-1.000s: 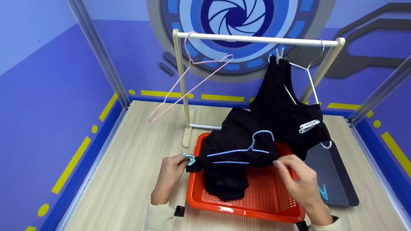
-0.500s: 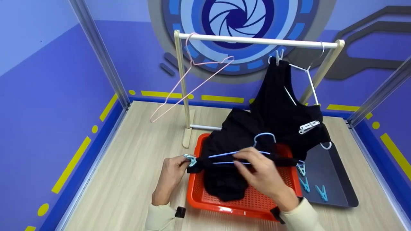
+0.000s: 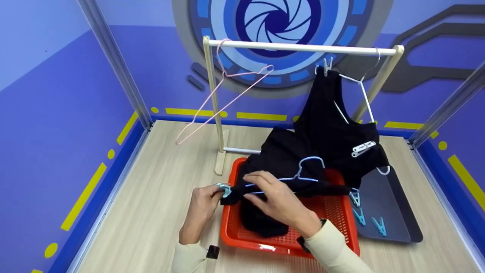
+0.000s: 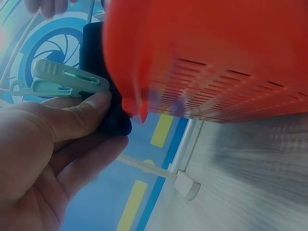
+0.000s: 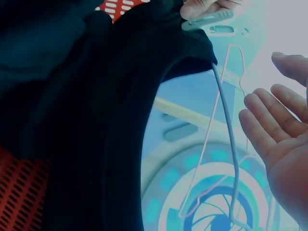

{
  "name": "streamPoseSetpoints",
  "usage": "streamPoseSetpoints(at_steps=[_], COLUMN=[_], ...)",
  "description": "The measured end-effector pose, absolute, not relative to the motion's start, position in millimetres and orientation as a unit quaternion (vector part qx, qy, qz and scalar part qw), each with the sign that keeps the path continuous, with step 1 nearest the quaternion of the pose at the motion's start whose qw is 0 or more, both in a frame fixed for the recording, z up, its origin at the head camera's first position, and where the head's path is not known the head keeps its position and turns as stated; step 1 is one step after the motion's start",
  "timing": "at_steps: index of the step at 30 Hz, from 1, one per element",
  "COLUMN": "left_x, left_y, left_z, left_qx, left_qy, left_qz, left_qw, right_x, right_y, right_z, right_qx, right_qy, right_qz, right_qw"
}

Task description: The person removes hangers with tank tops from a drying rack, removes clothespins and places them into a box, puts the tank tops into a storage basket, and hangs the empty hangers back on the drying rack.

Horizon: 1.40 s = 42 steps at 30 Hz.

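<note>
"Where does the black garment point(image 3: 263, 222) sit?"

"Strung along the blue hanger point(image 3: 311, 158), over the red basket point(image 3: 265, 246). A dark, rumpled bundle of it hangs down inside the rim."

"State of the hands?"

"The left hand point(image 3: 203, 201) pinches the garment's left end, thumb against fingers, at a pale teal clothespin point(image 3: 224, 188). The right hand point(image 3: 278, 199) is held spread above the hanger, fingers parted and gripping nothing; the right wrist view confirms the bare palm."

"What cannot be verified?"

"The clothespin's bite: the thumb covers its tip in the left wrist view. The right hand masks part of the hanger, and the hanger's left end is lost in the cloth. In the left wrist view some fingertips are cut off at the top edge."

"Condition of the cloth?"

"Plain, matt black, pulled into a narrow band towards the right end, where a second clothespin point(image 3: 355, 198) sits at the hanger's tip. Folds are hard to read. Behind it, a black top point(image 3: 341, 140) on a white hanger point(image 3: 366, 100) is the same colour; I cannot trace the boundary between the two."
</note>
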<state>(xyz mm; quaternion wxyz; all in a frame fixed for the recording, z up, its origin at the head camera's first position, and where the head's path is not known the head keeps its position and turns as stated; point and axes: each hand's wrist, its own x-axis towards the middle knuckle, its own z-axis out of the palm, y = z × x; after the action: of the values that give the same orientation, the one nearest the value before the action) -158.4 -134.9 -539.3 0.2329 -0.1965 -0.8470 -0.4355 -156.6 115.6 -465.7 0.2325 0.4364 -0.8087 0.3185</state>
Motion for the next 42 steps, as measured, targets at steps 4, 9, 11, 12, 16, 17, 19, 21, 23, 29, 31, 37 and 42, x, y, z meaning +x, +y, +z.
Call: streamPoseSetpoints(at_steps=[4, 9, 11, 12, 16, 17, 19, 21, 23, 29, 31, 37, 42], left_x=[-158, -158, -158, -158, -159, -158, -158, -157, -156, -156, -156, -156, -157], left_y=[-135, -134, -134, -134, -133, -133, -133, -133, -133, -134, -133, -132, -131], left_z=[-541, -542, -542, -542, -542, -542, -542, -542, -542, -542, -542, -544, -545], left_qx=[-0.205, -0.212, -0.213, -0.213, -0.214, -0.213, -0.212, -0.21, -0.209, -0.202, -0.201, -0.194, -0.192], left_qy=[-0.845, -0.842, -0.843, -0.843, -0.843, -0.843, -0.842, -0.843, -0.843, -0.845, -0.845, -0.842, -0.844], left_qz=[-0.433, -0.427, -0.42, -0.417, -0.414, -0.415, -0.418, -0.419, -0.418, -0.424, -0.423, -0.425, -0.423], left_qw=[0.237, 0.25, 0.259, 0.263, 0.268, 0.269, 0.268, 0.266, 0.265, 0.257, 0.259, 0.268, 0.269], right_x=[-160, -162, -164, -165, -171, -172, -173, -173, -173, -173, -173, -174, -175], right_y=[105, 89, 82, 79, 66, 63, 59, 56, 55, 56, 56, 57, 57], right_z=[-472, -478, -480, -481, -486, -487, -490, -492, -493, -497, -497, -500, -502], right_qx=[0.438, 0.435, 0.434, 0.433, 0.434, 0.436, 0.438, 0.441, 0.443, 0.445, 0.447, 0.448, 0.448], right_qy=[-0.816, -0.834, -0.84, -0.844, -0.85, -0.85, -0.849, -0.847, -0.845, -0.834, -0.828, -0.811, -0.796], right_qz=[0.307, 0.286, 0.274, 0.269, 0.247, 0.244, 0.242, 0.244, 0.249, 0.275, 0.287, 0.322, 0.353], right_qw=[0.22, 0.185, 0.174, 0.169, 0.166, 0.167, 0.169, 0.169, 0.167, 0.177, 0.181, 0.196, 0.203])
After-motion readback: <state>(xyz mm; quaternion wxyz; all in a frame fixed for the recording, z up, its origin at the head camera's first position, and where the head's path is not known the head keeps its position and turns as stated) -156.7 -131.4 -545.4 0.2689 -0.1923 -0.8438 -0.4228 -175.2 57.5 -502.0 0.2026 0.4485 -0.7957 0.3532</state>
